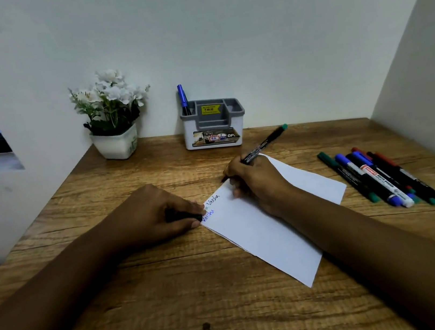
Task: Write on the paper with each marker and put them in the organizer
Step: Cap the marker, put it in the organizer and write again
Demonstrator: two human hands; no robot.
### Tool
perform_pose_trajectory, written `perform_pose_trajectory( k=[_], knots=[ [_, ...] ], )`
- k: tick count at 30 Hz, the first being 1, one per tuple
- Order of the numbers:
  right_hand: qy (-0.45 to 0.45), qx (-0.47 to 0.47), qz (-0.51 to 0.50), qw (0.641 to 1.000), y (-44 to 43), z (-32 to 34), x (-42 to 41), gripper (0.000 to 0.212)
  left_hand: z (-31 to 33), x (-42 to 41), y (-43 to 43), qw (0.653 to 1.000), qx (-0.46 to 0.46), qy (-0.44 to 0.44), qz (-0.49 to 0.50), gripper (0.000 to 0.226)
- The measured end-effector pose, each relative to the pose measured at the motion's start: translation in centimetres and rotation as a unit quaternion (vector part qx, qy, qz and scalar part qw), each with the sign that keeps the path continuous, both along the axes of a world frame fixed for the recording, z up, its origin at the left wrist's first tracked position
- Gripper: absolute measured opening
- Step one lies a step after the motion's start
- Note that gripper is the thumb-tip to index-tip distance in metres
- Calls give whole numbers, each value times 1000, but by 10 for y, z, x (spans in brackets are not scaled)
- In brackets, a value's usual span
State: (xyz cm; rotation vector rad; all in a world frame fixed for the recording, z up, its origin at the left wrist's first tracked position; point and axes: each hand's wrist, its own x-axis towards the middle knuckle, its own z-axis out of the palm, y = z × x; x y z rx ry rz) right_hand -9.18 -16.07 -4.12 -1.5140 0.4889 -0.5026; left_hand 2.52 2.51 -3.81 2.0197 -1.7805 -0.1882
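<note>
Both forearms reach in over the wooden desk; the left hand rests at the near-left edge of the paper, fingers curled round a dark cap; the right hand lies on the paper's far part, fingers pinched on a black marker with a green end, tip down at the paper's far edge, barrel slanting up and to the right; two written words, one dark, one blue, sit just beside the left fingertips; a row of markers lies on the desk well right of the paper; the organizer stands against the wall, one blue marker upright in its left compartment; a flowerpot stands left of it.
</note>
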Motion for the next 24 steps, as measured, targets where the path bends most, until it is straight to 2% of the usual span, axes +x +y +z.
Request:
perform_pose_trajectory(
  k=[3, 5, 7, 11, 14, 16, 19, 22, 24],
  knots=[
    [-33, 78, 4, 996, -4, 3, -1, 14, 0, -1, -1, 1000, 7, 0, 15, 56],
    [-31, 95, 21, 995, -3, 5, -2, 16, 1, -5, -3, 999, -9, 14, 33, 37],
    [-33, 103, 31, 994, -3, 7, -3, 18, 1, -8, -5, 994, -52, 64, 66, 21],
    [-59, 80, 29, 995, -7, 21, -10, 21, 12, -23, -19, 947, -181, 241, 111, 23],
    [-76, 53, 26, 995, -12, 34, -20, 19, 24, -31, -34, 906, -272, 289, 145, 21],
    [-87, 36, 17, 995, -17, 38, -29, 16, 33, -34, -45, 860, -301, 369, 182, 17],
    [-100, 11, 11, 995, -23, 41, -39, 10, 43, -41, -65, 756, -315, 539, 195, 9],
    [-118, 4, 17, 993, -26, 44, -41, 12, 47, -51, -86, 683, -332, 630, 161, 5],
    [-130, 15, 15, 991, -27, 45, -40, 15, 45, -55, -96, 651, -337, 662, 157, 6]
  ],
)
